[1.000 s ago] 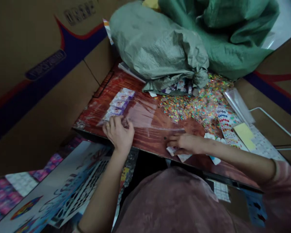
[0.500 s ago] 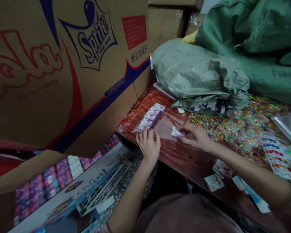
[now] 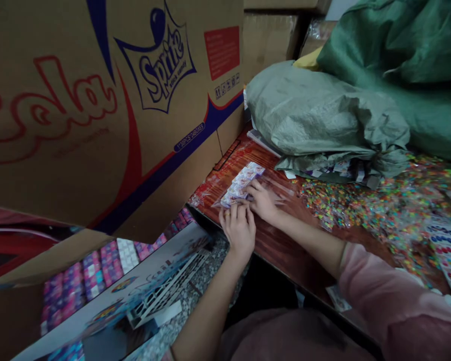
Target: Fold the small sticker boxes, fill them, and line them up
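Observation:
A clear plastic bag (image 3: 274, 188) lies flat on the red-brown table (image 3: 285, 245), with a row of small white-and-purple packets (image 3: 244, 180) inside its left part. My left hand (image 3: 238, 228) rests at the bag's near left edge, fingers curled down on the plastic. My right hand (image 3: 263, 200) reaches into the bag beside the row of packets, fingers bent; whether a packet is under them is hidden.
A big printed cardboard box (image 3: 97, 110) stands close on the left. Grey-green and green sacks (image 3: 323, 115) fill the back of the table. Loose colourful sweets (image 3: 379, 210) cover its right side, with sticker sheets (image 3: 447, 250). A carton of pink-purple boxes (image 3: 93, 265) sits below left.
My right hand picked up a small packet near the table's front edge and carried it left into the bag, up to the row. The camera swung left and up.

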### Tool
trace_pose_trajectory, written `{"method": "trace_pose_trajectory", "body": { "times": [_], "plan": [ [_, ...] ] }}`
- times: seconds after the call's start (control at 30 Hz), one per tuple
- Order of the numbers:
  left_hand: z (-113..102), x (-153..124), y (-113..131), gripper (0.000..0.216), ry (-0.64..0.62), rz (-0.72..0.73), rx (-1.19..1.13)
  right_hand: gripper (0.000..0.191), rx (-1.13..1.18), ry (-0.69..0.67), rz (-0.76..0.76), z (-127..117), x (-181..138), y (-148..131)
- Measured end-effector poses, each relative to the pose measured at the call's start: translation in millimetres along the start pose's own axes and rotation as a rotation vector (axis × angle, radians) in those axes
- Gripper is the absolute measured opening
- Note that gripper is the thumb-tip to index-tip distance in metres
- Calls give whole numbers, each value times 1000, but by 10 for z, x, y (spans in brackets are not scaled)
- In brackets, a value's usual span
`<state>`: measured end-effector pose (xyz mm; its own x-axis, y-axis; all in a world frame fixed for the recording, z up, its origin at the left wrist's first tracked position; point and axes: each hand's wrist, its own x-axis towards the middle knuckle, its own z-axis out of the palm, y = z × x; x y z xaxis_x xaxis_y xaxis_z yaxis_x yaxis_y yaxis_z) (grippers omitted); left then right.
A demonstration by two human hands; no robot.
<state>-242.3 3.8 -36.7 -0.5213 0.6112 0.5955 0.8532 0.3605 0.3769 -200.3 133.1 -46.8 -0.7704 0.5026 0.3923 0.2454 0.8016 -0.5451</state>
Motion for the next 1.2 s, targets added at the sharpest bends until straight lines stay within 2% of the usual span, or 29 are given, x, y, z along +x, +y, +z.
{"method": "trace_pose_trajectory", "body": {
  "times": [0.13, 0.23, 0.3, 0.4, 0.53, 0.6, 0.67, 0.77, 0.87, 0.9, 1.03, 1.1, 1.2],
  "plan": [
    [34, -4, -29, 19, 8, -15, -21, 31, -62, -19, 58, 114, 56, -87],
    [23, -2, -49, 21, -13, -18, -39, 36, -55, -85, 30, -35, 1, -65],
    [1, -2, -56, 23, -46, -27, -38, 35, -46, -142, -7, -303, -120, 3],
    [-2, 1, -56, 25, -80, -63, -52, 21, -38, -265, -79, -908, -452, 100],
    [45, 4, -16, 29, -101, -147, -55, 18, -5, -477, 82, -1730, -1103, 35],
    [55, -2, 13, 30, -122, -159, -55, 17, -16, -576, 158, -1983, -1455, -38],
    [57, -13, 33, 27, -144, -154, -67, 21, -100, -668, 165, -2105, -1778, -80],
    [64, -39, 36, 27, -155, -144, -74, 42, -292, -642, 272, -2134, -2129, -86],
    [56, -75, 24, 29, -147, -125, -35, 42, -285, -597, 316, -2118, -2244, -104],
    [43, -87, 21, 28, -140, -115, -20, 40, -251, -542, 322, -2105, -2226, -121],
    [-18, -129, 16, 22, -115, -76, 31, 34, 29, -163, 486, -1884, -1919, -178],
    [-16, -136, 7, 22, -97, -61, 42, 33, 230, -59, 549, -1631, -1660, -168],
    [5, -146, -10, 20, -75, -46, 47, 30, 298, 16, 473, -1175, -1252, -96]
  ]
}}
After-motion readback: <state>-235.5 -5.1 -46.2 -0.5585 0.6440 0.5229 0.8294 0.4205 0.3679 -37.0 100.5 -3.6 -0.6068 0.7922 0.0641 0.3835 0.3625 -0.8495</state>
